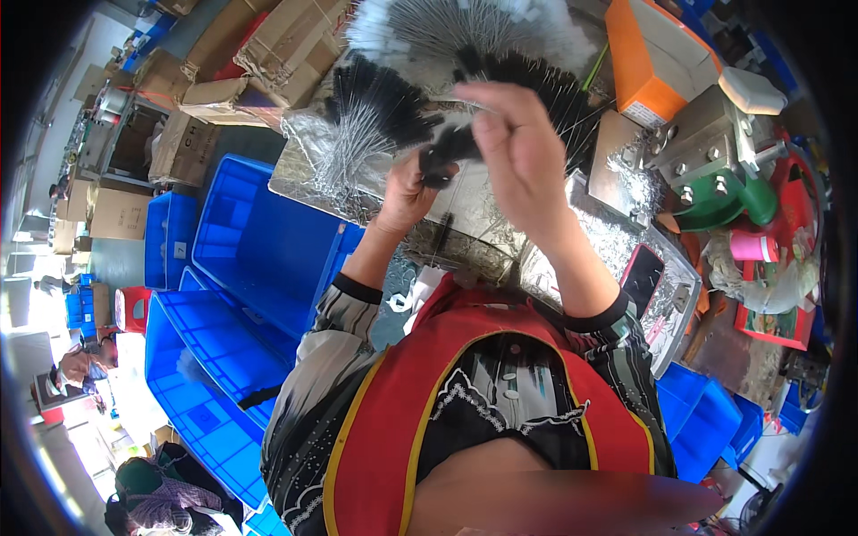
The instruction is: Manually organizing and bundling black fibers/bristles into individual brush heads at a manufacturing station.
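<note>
Over the workbench, my left hand (409, 188) is closed around a small bunch of black-bristled brushes (451, 150). Beside it my right hand (523, 156) is raised with its fingers stretched out and thumb apart, close to the bunch's bristles. I see nothing in its palm. Just beyond the left hand lies a pile of black wire brushes (371, 103), their thin metal stems fanned toward me. More black brushes (550, 94) lie behind the right hand, partly hidden by it. At the far edge spreads a heap of white-tipped wire brushes (465, 27).
Blue plastic crates (259, 232) stand at the left, with cardboard boxes (286, 54) beyond. To the right are an orange box (657, 58), a metal machine with a green part (715, 210), a phone (642, 277) and a pink thread spool (753, 247). Metal scraps litter the bench.
</note>
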The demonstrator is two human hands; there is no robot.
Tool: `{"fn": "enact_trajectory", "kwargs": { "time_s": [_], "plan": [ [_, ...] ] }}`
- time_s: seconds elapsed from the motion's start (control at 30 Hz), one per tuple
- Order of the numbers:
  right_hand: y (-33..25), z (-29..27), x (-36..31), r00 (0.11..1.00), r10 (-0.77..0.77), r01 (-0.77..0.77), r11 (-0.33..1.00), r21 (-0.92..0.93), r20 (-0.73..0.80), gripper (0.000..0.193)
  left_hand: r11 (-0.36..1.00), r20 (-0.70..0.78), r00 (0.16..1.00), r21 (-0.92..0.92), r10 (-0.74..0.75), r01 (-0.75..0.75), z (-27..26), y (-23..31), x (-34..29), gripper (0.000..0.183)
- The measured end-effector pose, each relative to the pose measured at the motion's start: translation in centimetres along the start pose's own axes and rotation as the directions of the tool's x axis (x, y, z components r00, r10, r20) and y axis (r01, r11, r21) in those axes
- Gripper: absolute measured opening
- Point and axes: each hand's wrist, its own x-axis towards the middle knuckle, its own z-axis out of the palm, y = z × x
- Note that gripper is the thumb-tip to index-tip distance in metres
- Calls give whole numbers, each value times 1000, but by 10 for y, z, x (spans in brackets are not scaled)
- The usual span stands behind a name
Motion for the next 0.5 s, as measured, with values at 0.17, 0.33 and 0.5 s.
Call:
{"fn": "enact_trajectory", "kwargs": {
  "time_s": [0.17, 0.33, 0.5],
  "plan": [
    [15, 14, -15, 983, 34, -38, 999, 21, 178, 23, 966, 120, 993, 255, 5, -36, -1, -36, -15, 26],
    [18, 0, -13, 966, 255, -245, 872, 423, 36, 45, 933, 158, 939, -152, -304, 327, -7, -6, -5, 17],
    [38, -16, -25, 866, 452, -462, 565, 684, 212, 67, 729, 624, 700, -291, -347, 620, -9, 33, 14, 34]
  ]
}}
